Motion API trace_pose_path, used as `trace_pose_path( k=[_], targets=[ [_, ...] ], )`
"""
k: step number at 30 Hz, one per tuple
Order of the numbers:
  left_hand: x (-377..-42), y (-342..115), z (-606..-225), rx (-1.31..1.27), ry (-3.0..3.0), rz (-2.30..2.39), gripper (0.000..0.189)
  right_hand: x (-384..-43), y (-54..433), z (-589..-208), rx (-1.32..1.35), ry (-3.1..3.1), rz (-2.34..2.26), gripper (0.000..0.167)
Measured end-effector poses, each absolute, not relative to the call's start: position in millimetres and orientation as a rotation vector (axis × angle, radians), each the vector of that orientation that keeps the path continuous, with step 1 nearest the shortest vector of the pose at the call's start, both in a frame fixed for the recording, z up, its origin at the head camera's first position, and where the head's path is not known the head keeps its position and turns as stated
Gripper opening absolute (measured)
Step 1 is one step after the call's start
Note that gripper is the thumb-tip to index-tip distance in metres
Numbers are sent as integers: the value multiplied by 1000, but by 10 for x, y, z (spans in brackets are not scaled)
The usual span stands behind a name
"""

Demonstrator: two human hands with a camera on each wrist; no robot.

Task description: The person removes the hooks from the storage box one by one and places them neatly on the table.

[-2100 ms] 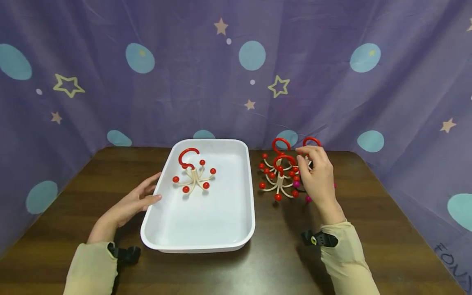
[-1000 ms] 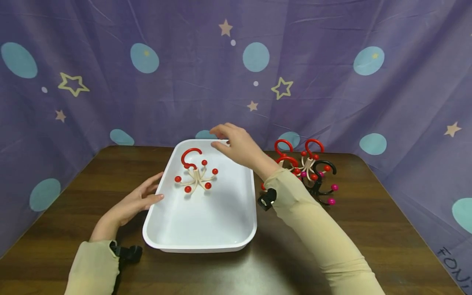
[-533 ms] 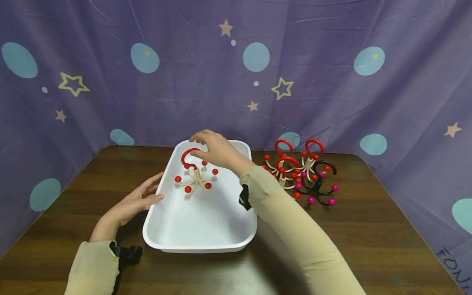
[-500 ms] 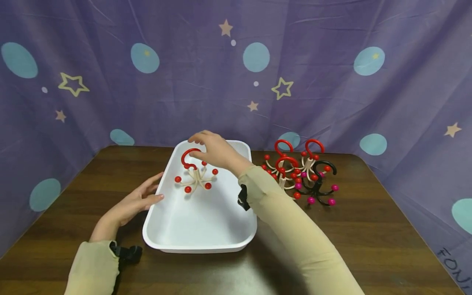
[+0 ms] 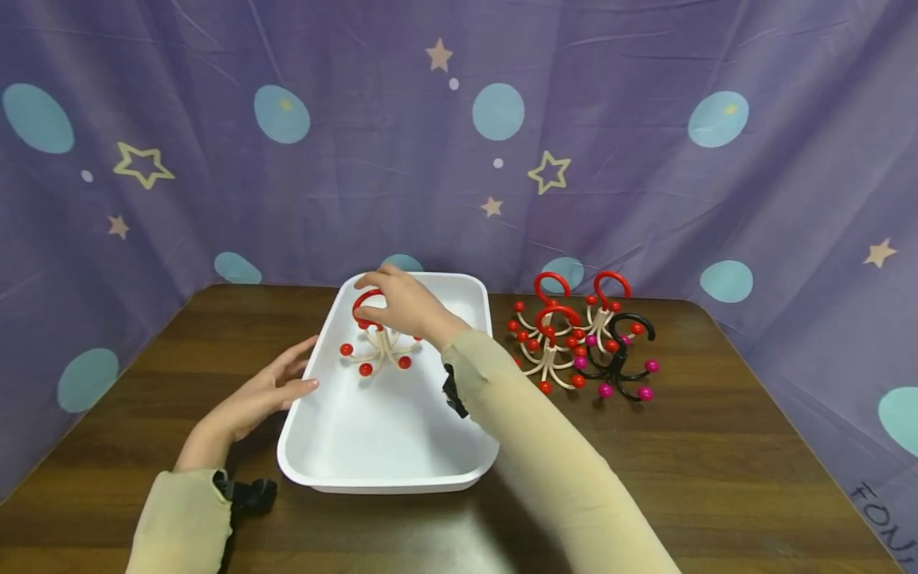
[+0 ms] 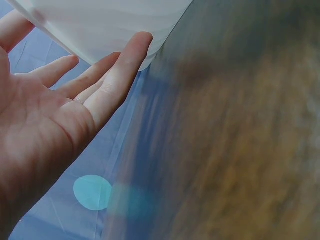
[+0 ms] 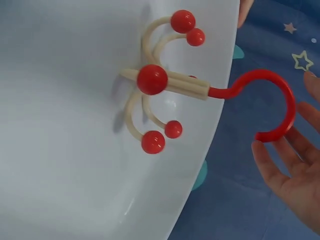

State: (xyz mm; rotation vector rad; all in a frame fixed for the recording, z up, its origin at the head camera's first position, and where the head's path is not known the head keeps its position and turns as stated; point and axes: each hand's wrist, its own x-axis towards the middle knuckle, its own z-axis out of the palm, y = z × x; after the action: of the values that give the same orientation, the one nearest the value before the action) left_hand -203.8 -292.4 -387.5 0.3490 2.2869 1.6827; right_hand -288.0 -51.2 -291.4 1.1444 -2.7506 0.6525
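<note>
A hook hanger [image 5: 382, 343] with a red hook, cream arms and red balls at their ends stands in the white tray [image 5: 402, 438]. My right hand [image 5: 409, 307] is at its red hook, fingers and thumb spread on either side. In the right wrist view a fingertip meets or nearly meets the tip of the hook [image 7: 287, 107]; no firm grip shows. My left hand [image 5: 261, 391] lies along the tray's left side, thumb near the rim and fingers extended. In the left wrist view its fingertips [image 6: 142, 40] are against the tray's outer wall [image 6: 110, 25].
Right of the tray, three more cream hangers [image 5: 549, 355] with red hooks stand close together, their arms overlapping. A black hanger [image 5: 617, 363] with magenta balls stands at their front right. The wooden table [image 5: 717, 462] ends at a purple curtain [image 5: 631, 191].
My right hand has moved left from the group of hangers, over the tray, and down to the red hook. The left hand stays at the tray's side; the hanger has not moved.
</note>
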Motion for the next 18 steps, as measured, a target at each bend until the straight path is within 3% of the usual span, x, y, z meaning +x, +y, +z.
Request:
trace_pose_path(
  k=[10, 18],
  targets=[
    [-2038, -2920, -3883, 358, 2276, 1690, 72, -2896, -605, -3027, 1135, -2773, 593, 36],
    [-2042, -2923, -3891, 358, 2283, 1685, 72, -2895, -662, -3065, 1136, -2730, 593, 23]
  ],
)
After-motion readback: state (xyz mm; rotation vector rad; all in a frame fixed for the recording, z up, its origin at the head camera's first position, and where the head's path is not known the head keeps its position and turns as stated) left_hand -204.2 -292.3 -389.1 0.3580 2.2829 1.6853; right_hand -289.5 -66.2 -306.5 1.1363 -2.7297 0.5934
